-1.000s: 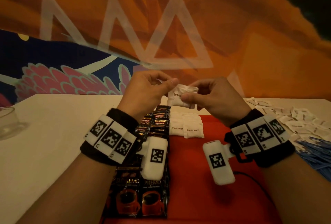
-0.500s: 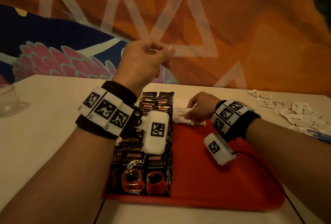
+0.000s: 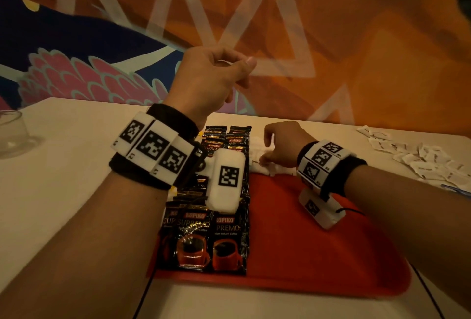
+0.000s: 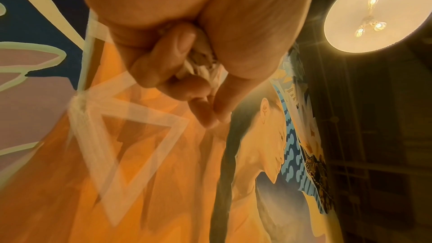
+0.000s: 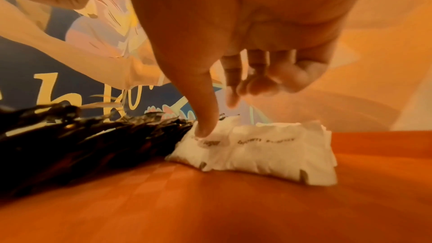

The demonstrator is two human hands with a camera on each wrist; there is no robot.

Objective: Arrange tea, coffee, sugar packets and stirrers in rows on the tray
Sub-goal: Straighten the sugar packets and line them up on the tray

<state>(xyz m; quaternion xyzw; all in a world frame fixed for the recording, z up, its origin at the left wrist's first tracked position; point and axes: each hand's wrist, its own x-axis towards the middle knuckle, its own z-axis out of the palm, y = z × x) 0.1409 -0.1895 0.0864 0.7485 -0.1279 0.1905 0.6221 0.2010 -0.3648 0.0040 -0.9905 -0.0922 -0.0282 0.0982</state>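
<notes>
My left hand (image 3: 229, 68) is raised above the tray's far end and grips a small bunch of white sugar packets (image 4: 201, 62) in its curled fingers. My right hand (image 3: 265, 150) is low at the far end of the red tray (image 3: 318, 247). Its thumb (image 5: 205, 117) presses on the row of white brown-sugar packets (image 5: 257, 147), while the other fingers (image 5: 257, 80) hang loosely curled above them and hold nothing. Black coffee sachets (image 3: 224, 237) lie in two overlapping columns down the tray's left side, right beside the sugar row (image 3: 257, 163).
Loose sugar packets (image 3: 420, 158) are scattered on the white table at the right, with blue stirrers (image 3: 458, 188) at the frame edge. A glass (image 3: 12, 132) stands at the far left. The tray's right half is bare red surface.
My right hand took a sugar packet from beside the left hand, dropped to the tray's far end and laid it on the sugar row. The left hand stayed raised.
</notes>
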